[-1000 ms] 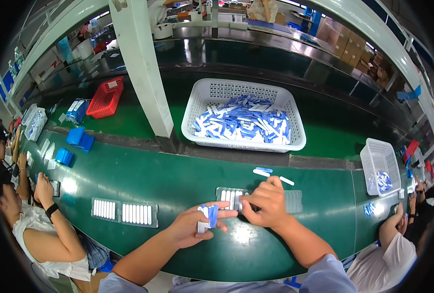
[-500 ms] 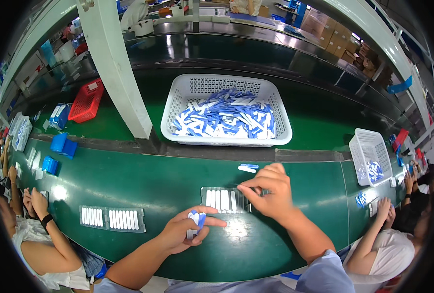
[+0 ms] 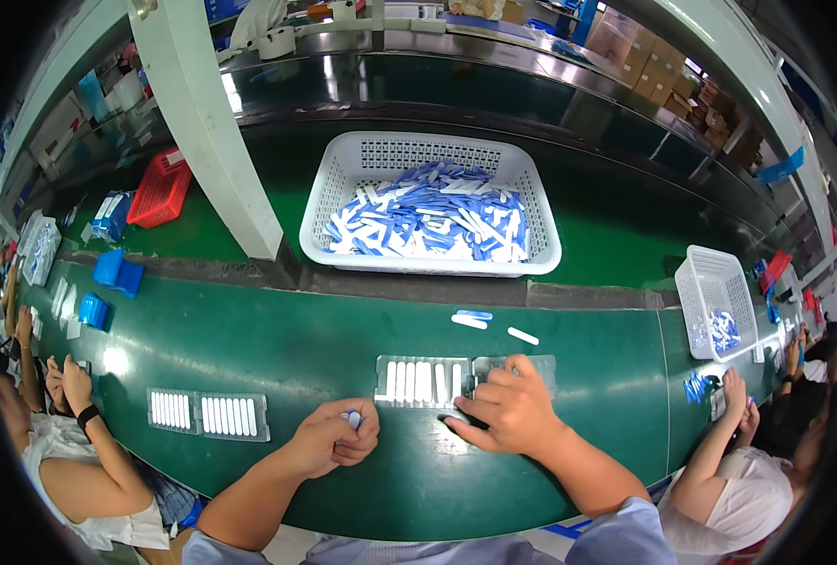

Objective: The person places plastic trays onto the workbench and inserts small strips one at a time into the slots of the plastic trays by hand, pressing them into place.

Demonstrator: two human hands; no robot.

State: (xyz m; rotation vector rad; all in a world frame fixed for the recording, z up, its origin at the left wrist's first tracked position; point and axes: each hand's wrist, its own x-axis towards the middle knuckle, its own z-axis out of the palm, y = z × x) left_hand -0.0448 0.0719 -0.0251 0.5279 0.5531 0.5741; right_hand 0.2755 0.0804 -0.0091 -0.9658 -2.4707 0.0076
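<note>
Beyond your green table (image 3: 202, 348), the white basket (image 3: 428, 268) holds a jumbled heap of blue and white pieces (image 3: 437, 212). The clear tray (image 3: 547, 372) lies crosswise before you, your right hand (image 3: 511, 410) at its near edge, thumb and forefinger parted, whether gripping anything I cannot tell, your left hand (image 3: 336, 437) closed around bluish sticks (image 3: 352, 420). White strips (image 3: 411, 381) line the tray's left half, long axes pointing away from you.
</note>
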